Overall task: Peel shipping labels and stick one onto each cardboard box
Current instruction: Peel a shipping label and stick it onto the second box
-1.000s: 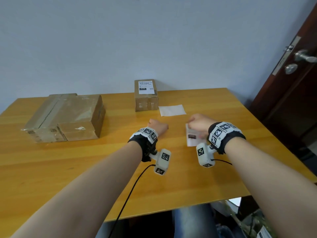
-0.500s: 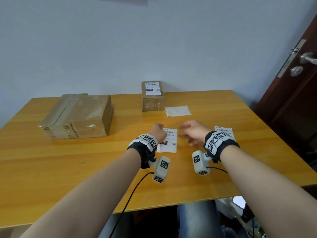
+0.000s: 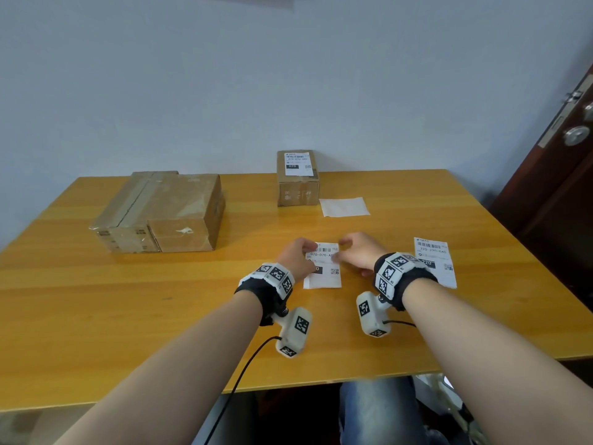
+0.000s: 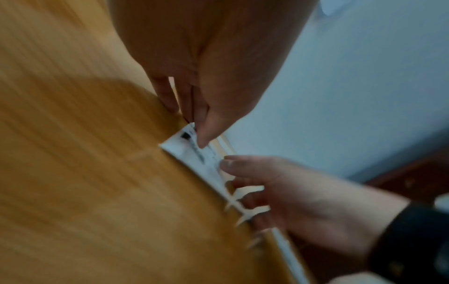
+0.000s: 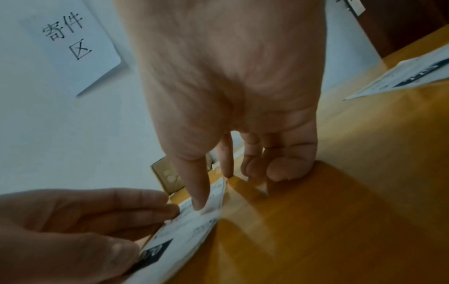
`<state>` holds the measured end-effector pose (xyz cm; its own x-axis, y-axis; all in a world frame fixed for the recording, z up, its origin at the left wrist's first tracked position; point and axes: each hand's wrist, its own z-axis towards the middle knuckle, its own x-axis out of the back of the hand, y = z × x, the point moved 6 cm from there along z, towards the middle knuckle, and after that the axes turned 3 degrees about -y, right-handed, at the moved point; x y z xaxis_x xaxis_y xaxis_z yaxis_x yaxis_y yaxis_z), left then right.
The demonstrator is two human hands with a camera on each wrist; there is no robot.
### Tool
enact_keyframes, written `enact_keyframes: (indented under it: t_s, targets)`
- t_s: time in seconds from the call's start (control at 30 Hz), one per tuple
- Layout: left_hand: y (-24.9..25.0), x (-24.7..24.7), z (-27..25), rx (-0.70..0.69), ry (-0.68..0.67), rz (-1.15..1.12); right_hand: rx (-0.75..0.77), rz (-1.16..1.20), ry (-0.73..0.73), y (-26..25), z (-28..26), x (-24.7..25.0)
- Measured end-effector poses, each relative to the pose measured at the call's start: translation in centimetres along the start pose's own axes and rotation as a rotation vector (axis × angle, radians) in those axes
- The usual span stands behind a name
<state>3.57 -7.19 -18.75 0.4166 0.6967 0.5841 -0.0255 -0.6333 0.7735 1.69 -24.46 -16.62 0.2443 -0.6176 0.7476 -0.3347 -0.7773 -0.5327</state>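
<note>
Head view: label [image 3: 324, 268] lying on the bench [image 3: 96, 300], between the two grips. Pinched at its left edge by the left grip [image 3: 296, 256], fingers curled. Touched near its upper right corner by the right grip [image 3: 359, 255]. To the right, a second label [image 3: 434, 261]; further back, a small box [image 3: 297, 178], a blank sheet [image 3: 345, 207] and a big box [image 3: 160, 213].

Left wrist view, blurred: left grip [image 4: 206, 67] down on the label [image 4: 192, 151] with one fingertip showing; right grip [image 4: 291, 192] half open, fingers spread, thumb tip on the paper.

Right wrist view: right grip [image 5: 230, 76] loosely open, thumb straight with its tip pressing the label [image 5: 189, 230], forefinger straight just beyond the edge, other fingers curled onto the bench. Left grip [image 5: 73, 221] closed on the label's other side, paper between thumb and fingers.
</note>
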Motion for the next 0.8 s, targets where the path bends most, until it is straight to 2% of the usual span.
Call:
enact_keyframes:
  t_s: [0.17,0.23,0.37,0.47,0.67,0.73,0.8]
  targets:
    - [-1.0,0.6,-0.6,-0.013,0.092,0.199,0.032,0.014,0.007,-0.5,0.5,-0.7]
    - [-1.2,0.9,-0.7,-0.016,0.090,0.200,0.020,0.142,0.021,-0.4,1.0,-0.8]
    - [-1.4,1.0,-0.9,-0.026,0.078,0.208,0.002,0.547,-0.011,-0.5,1.4,-1.2]
    - [-1.4,0.8,-1.0,-0.039,0.082,0.198,-0.007,0.666,-0.027,-0.6,1.4,-1.2]
    - [-1.2,1.4,-1.4,-0.066,0.058,0.101,-0.078,0.656,-0.005,-0.2,0.9,-0.5]
    - [-0.7,2.4,-1.5,-0.064,0.095,0.062,-0.019,0.656,0.023,-0.8,0.7,-0.2]
    - [0.3,3.9,-1.8,-0.063,0.166,-0.108,0.086,0.709,0.054,-2.0,0.3,0.4]
